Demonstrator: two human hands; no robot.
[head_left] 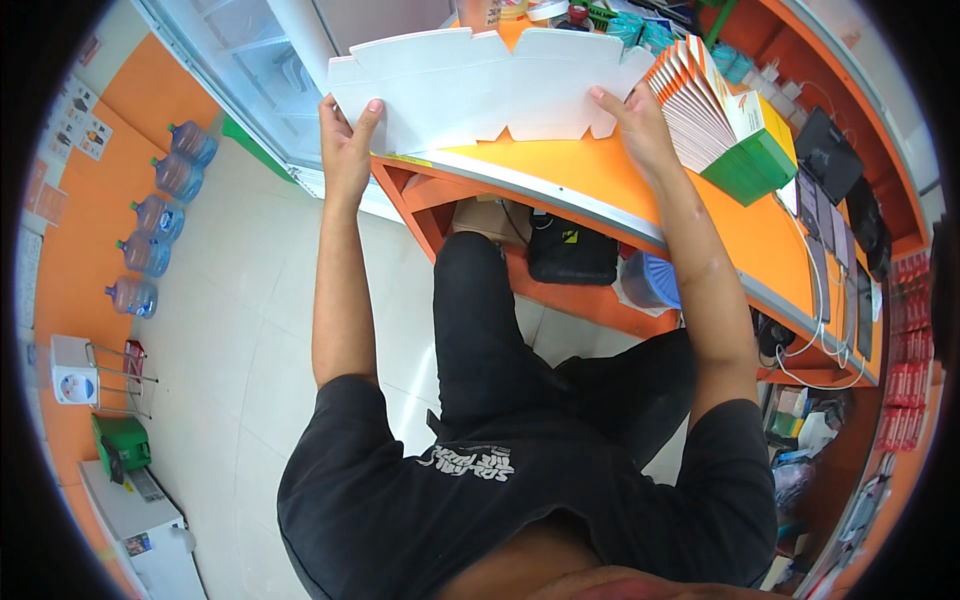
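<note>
Between my two hands, a stack of flat white die-cut cardboard sheets (480, 95) stands on its long edge at the front of the orange desk (560, 175). My left hand (348, 140) grips the stack's left end, thumb on the near face. At the other end my right hand (640, 122) is closed on it, its thumb also on the face toward me. Notches show along the top and bottom edges. Just right of my right hand lies a fanned row of folded cartons (690, 110), white and orange, with a green box (750, 165) at its near end.
Phones (825, 215) and white cables lie along the desk's right side, near a black device (828, 148). Under the desk are a black bag (572, 250) and a blue basket (652, 280). Large water bottles (158, 218) line the left wall. A glass-door fridge (262, 80) stands behind the desk's left end.
</note>
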